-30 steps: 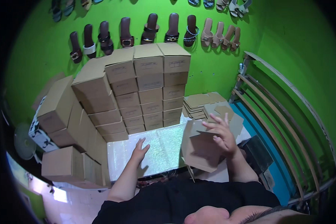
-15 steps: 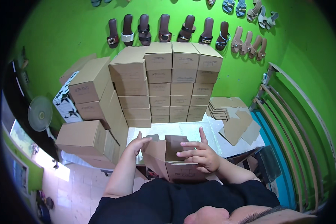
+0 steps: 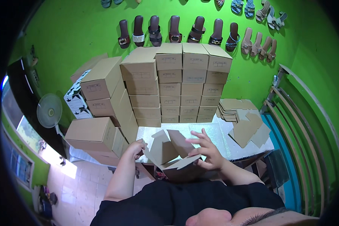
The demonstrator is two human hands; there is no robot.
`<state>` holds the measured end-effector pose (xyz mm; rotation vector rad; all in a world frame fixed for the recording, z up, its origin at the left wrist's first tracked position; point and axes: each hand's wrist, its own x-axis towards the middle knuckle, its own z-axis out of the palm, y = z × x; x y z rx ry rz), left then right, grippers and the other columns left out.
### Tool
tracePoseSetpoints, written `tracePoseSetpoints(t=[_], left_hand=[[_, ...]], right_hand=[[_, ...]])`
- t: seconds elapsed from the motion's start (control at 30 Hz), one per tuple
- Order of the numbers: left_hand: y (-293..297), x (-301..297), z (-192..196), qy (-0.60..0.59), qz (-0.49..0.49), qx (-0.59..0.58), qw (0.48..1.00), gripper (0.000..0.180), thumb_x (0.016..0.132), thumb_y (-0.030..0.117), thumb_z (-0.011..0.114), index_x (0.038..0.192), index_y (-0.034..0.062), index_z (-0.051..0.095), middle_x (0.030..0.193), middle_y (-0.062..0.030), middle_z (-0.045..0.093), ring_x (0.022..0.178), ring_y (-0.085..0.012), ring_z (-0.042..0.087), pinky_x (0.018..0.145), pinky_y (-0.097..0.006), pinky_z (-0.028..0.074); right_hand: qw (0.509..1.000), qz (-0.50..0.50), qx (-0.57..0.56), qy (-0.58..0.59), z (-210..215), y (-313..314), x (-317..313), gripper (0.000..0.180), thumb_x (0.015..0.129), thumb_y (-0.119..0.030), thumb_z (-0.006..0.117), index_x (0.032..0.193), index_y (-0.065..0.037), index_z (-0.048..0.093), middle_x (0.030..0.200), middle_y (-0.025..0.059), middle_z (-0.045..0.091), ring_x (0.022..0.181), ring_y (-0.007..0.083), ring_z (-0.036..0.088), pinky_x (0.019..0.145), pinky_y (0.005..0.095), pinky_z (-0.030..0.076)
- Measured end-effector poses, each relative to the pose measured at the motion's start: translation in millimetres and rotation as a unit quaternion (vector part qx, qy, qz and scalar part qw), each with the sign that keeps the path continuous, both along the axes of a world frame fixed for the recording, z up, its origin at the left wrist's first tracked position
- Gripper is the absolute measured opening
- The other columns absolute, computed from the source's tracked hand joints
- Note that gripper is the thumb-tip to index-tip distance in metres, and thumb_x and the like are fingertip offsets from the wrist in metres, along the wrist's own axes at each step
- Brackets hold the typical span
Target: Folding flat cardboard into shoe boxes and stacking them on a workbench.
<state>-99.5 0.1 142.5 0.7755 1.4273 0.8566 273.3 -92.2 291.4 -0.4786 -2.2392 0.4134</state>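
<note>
A half-folded brown cardboard box [image 3: 172,153] is held over the near edge of the shiny table [image 3: 214,135], close to my chest, its flaps standing up. My left hand [image 3: 136,147] grips the box's left flap. My right hand [image 3: 206,151] rests on the box's right side with fingers spread, pressing a flap. A pile of flat cardboard blanks [image 3: 244,122] lies on the table to the right, beyond my right hand.
Stacked brown cardboard boxes [image 3: 177,86] fill the table's back and left against a green wall. Sandals [image 3: 184,29] hang in a row above. A white fan [image 3: 49,112] stands left. Curved wooden rails [image 3: 301,124] run along the right.
The cardboard piece has come from the right of the table to the front of my chest and both hands now hold it, flaps raised. The view has turned left.
</note>
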Motion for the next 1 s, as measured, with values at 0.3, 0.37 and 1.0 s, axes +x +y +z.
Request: tracePoseSetpoints(t=[0.3, 0.37, 1.0], left_hand=[[28, 37, 29, -0.09, 0.056, 0.117, 0.988, 0.08, 0.079, -0.004, 0.044, 0.156, 0.0028, 0.022, 0.138, -0.0208, 0.05, 0.113, -0.0293, 0.055, 0.093, -0.036, 0.047], [36, 45, 34, -0.091, 0.077, 0.183, 0.976, 0.081, 0.078, -0.005, 0.042, 0.156, 0.0015, 0.019, 0.145, -0.0222, 0.043, 0.123, -0.0299, 0.05, 0.101, -0.035, 0.041], [77, 137, -36, 0.107, 0.063, 0.23, 0.965, 0.076, 0.085, -0.003, 0.039, 0.157, 0.0063, 0.015, 0.159, -0.0191, 0.028, 0.144, -0.0285, 0.034, 0.114, -0.029, 0.029]], right_hand=[[0.992, -0.101, -0.076, -0.028, -12, 20, 42, 0.023, 0.073, -0.012, 0.074, 0.095, -0.019, 0.074, 0.154, 0.0173, 0.037, 0.145, 0.0449, 0.025, 0.117, 0.0529, 0.023], [0.993, -0.106, -0.056, -0.019, -9, 25, 51, 0.028, 0.071, -0.008, 0.075, 0.095, -0.021, 0.074, 0.153, 0.0158, 0.039, 0.144, 0.0443, 0.027, 0.116, 0.057, 0.022], [0.912, -0.219, -0.057, -0.342, -150, 87, 123, 0.042, 0.075, -0.017, 0.077, 0.113, -0.033, 0.072, 0.145, 0.0009, 0.05, 0.144, 0.0309, 0.032, 0.11, 0.0771, 0.01]])
